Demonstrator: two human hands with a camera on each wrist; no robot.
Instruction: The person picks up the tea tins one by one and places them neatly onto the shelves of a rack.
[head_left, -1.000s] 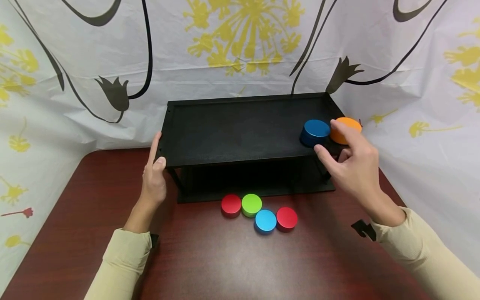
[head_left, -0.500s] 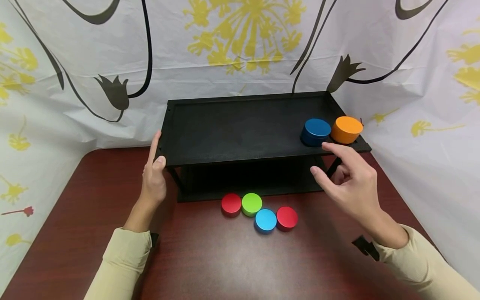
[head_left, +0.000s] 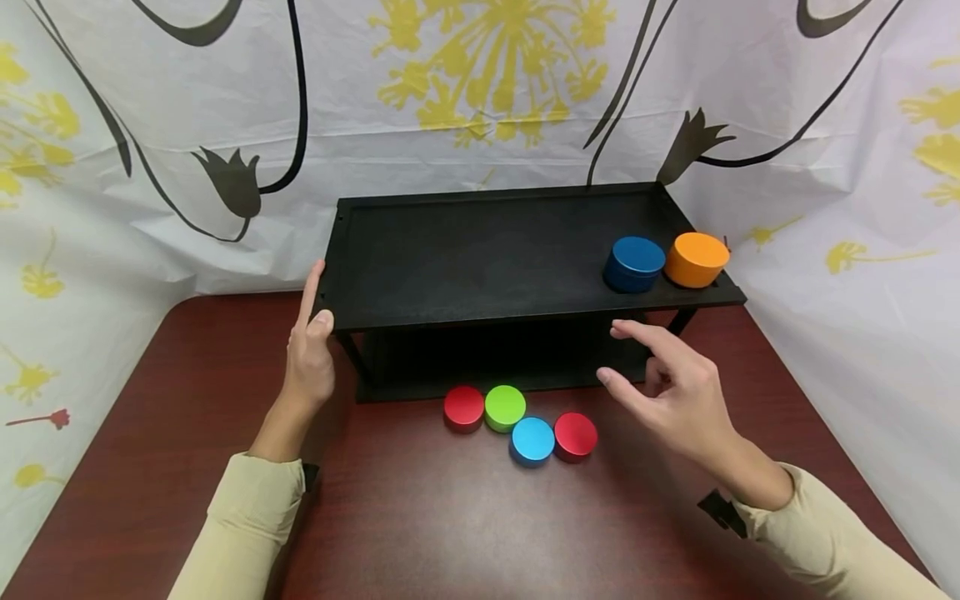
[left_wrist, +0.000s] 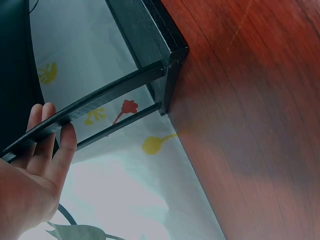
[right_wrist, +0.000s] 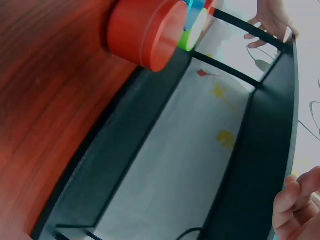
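Observation:
In the head view my left hand (head_left: 310,362) grips the left end of a black two-tier shelf (head_left: 465,258), the thumb at its front corner. The left wrist view has fingers (left_wrist: 62,150) bent about the shelf's side bar. My right hand (head_left: 675,400), holding nothing, hovers before the shelf's right part with thumb and index finger apart. On the top tier a dark blue round tin (head_left: 634,264) stands beside an orange round tin (head_left: 697,260). Nearest the right hand on the table is a red round tin (head_left: 575,437).
Left of that red tin are a light blue tin (head_left: 532,442), a green tin (head_left: 505,408) and another red tin (head_left: 464,408), in front of the lower tier. The reddish-brown table (head_left: 420,525) bears everything. A white patterned sheet (head_left: 480,100) hangs behind and at both sides.
My right hand has drawn back from beside the blue and orange tins, down and left toward the tins on the table. The left hand keeps its place.

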